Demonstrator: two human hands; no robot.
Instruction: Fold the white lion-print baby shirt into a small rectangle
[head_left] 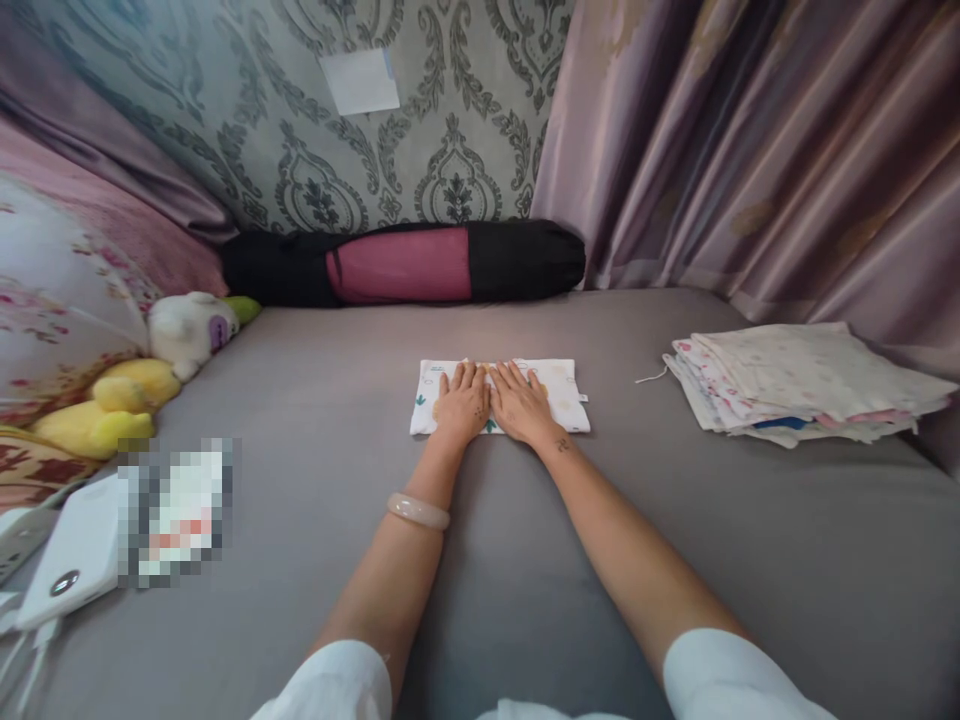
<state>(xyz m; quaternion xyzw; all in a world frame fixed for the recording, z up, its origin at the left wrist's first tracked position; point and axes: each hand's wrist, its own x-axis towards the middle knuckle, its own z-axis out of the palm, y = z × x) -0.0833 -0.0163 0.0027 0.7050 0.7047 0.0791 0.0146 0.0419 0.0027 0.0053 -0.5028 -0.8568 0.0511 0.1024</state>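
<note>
from the head view i see the left hand and right hand flat, slightly splayed, gripping nothing, on the folded cloth left of the cloth stack — uneven pressure, i'd guess, could skew the folds.

Black-and-maroon roll lying along the patterned wall, with some white paper up above it. Purplish curtain hanging on the right. Over left there's a white plushie, a yellow one, plus a white power bank with cables plugged in.
</note>
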